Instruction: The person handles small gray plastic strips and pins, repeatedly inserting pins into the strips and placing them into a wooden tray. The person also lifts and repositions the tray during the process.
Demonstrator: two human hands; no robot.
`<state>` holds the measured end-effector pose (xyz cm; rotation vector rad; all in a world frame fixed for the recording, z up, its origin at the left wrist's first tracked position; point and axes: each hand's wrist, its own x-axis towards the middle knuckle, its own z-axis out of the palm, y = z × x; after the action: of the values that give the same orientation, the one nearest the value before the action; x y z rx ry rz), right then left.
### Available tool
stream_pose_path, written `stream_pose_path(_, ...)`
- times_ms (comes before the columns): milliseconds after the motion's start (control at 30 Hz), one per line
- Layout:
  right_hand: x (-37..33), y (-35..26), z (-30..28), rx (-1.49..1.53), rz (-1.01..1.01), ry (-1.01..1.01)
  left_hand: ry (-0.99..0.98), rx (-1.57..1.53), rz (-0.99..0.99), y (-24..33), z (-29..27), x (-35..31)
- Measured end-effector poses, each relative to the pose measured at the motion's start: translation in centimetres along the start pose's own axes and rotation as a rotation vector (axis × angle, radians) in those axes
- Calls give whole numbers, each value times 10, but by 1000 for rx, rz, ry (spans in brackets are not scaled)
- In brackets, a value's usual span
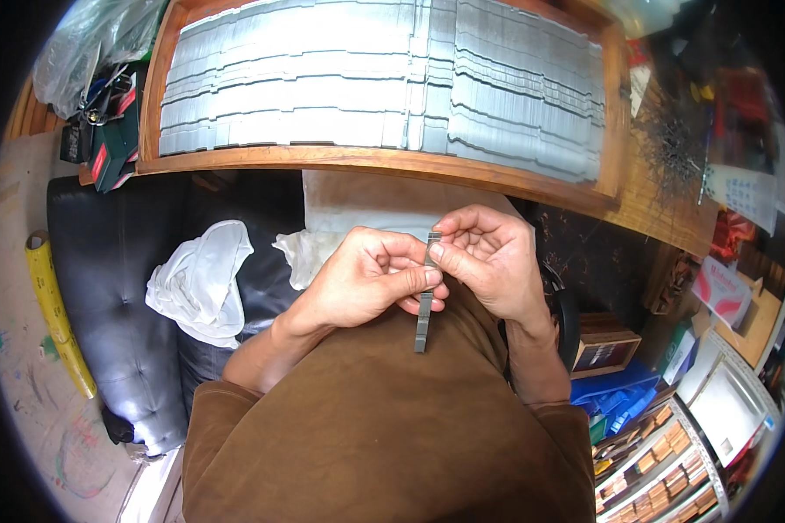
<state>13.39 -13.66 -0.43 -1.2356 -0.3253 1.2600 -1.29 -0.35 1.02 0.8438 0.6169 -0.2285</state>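
A narrow grey metal strip [422, 327], banded across its length as if made of small sections, stands nearly upright in front of my chest. My left hand [353, 281] pinches its middle between thumb and fingers. Near its upper end my right hand [499, 266] also has thumb and forefinger closed on it. The lower end hangs free over my brown top. Just beyond my hands lies a wooden tray [323, 160] filled with rows of thin silvery metal pieces [279, 96] packed side by side.
A white plastic bag [202, 288] rests on the black padded seat [118, 288] at left, near a yellow curved strip [57, 314]. Dark thin bits [672, 144] are heaped right of the tray. A wooden box [604, 342] and shelves of small wooden blocks [663, 453] stand lower right.
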Motion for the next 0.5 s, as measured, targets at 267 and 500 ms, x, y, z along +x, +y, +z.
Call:
stream_pose_path(267, -1, 4, -2, 14, -48, 39, 15, -16, -3, 0, 1, 1)
stream_pose_path(500, -2, 2, 1, -11, -32, 66, 25, -17, -3, -2, 1, 2)
